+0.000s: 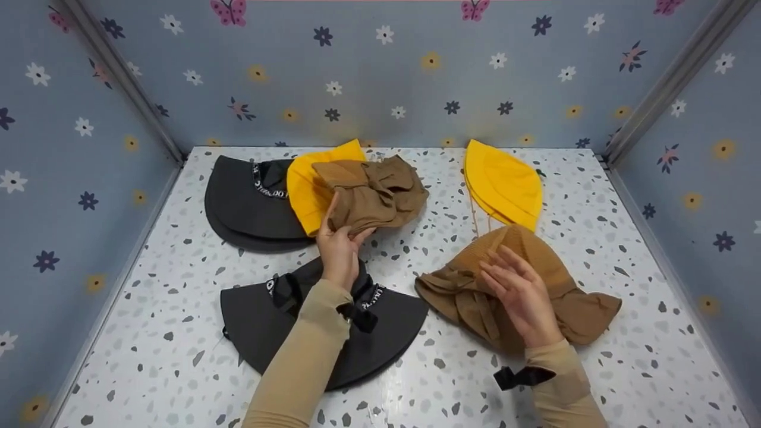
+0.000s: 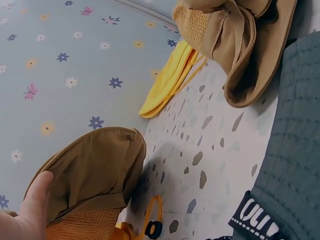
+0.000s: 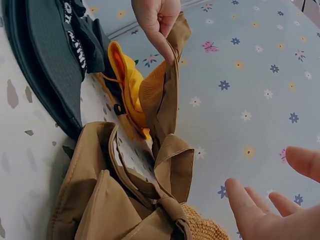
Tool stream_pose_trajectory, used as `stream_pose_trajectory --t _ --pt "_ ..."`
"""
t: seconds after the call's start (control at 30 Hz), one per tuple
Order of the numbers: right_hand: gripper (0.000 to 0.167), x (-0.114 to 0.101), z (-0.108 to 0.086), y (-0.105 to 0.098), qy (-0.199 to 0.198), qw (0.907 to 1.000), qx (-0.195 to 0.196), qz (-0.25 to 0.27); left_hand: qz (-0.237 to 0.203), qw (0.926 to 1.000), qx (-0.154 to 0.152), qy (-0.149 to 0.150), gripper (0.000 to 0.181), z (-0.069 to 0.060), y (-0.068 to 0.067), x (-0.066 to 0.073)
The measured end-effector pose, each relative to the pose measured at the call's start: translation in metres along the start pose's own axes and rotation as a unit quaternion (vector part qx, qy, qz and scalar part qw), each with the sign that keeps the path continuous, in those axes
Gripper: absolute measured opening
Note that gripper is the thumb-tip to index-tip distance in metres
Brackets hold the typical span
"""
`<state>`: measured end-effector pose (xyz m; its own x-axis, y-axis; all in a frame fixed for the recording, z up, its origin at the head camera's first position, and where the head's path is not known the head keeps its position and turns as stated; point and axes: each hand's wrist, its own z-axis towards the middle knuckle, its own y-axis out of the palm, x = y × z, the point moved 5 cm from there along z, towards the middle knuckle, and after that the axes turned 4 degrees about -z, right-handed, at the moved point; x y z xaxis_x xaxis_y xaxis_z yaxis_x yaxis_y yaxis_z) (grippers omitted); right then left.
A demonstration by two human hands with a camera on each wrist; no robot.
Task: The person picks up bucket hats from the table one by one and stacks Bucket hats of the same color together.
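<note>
My left hand pinches the brim of a brown sun hat with a fabric bow, held over a yellow bucket hat. In the left wrist view the thumb lies against the inside of that brim. Over a second brown hat, which lies at the right with its bow towards the left, hovers my right hand. Its fingers are extended and hold nothing, as the right wrist view also shows. Whether they touch the hat's straw-coloured crown is hard to tell.
A black wide-brimmed hat lies under my left forearm. Further black brims are stacked at the back left, partly beneath the yellow hat. Another yellow hat lies folded at the back right. Flowered panels enclose the speckled table.
</note>
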<state>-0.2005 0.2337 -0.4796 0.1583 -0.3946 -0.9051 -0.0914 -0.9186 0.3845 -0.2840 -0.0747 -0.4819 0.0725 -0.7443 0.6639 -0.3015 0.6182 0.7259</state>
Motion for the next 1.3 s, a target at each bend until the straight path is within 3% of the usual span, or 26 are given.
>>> stream_pose_trajectory --t 0.4,0.5,0.73,0.93,1.1,1.3 --pt "0.050 0.005 0.011 0.015 0.032 0.9971 -0.030 0.062 -0.031 0.9984 -0.033 0.032 0.062 -0.017 0.014 0.000" --pt "0.045 0.007 0.015 0.020 0.042 0.9946 -0.037 0.087 -0.041 0.9978 -0.043 0.030 0.061 -0.021 0.019 0.001" --pt "0.043 0.012 0.024 0.038 0.067 0.9913 -0.082 0.079 -0.056 0.9967 -0.054 0.023 0.058 -0.028 0.026 0.001" --pt "0.059 0.018 0.036 0.056 0.114 0.9805 -0.125 0.099 -0.060 0.9956 -0.070 0.014 0.058 -0.036 0.033 -0.001" --pt "0.071 0.025 0.048 0.068 0.162 0.9682 -0.129 0.140 -0.069 0.9939 -0.086 0.001 0.058 -0.043 0.037 -0.002" --pt "0.061 0.029 0.062 0.078 0.179 0.9609 -0.117 0.176 -0.082 0.9913 -0.103 -0.009 0.059 -0.046 0.037 -0.004"
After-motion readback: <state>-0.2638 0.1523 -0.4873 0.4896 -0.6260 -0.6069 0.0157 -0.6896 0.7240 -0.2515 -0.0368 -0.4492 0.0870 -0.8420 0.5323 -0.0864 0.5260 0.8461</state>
